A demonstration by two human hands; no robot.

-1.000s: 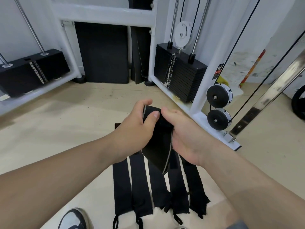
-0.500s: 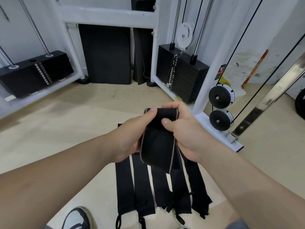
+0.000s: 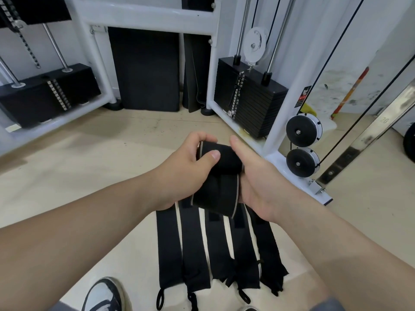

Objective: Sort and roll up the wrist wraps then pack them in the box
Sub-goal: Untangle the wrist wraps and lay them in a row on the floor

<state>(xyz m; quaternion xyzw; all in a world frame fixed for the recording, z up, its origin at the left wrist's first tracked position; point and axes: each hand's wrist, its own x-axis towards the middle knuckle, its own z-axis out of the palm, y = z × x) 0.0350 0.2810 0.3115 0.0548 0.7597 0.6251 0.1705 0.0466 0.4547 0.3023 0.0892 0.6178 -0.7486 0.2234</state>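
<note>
My left hand point(image 3: 184, 173), right hand point(image 3: 260, 182): both gripping part-rolled black wrist wrap point(image 3: 216, 189). Five flat wraps point(image 3: 195, 254) on floor point(image 3: 101, 158) beneath.

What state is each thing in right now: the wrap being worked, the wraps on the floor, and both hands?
Black grey-edged fabric wrist wrap: top end partly rolled, tail hanging loose, held above the floor.
Five black fabric wrist wraps: unrolled, flat on the floor, side by side.
Left hand: grips the roll, thumb on its front.
Right hand: holds the roll's other side, thumb straight.
Box: not in view.
</note>
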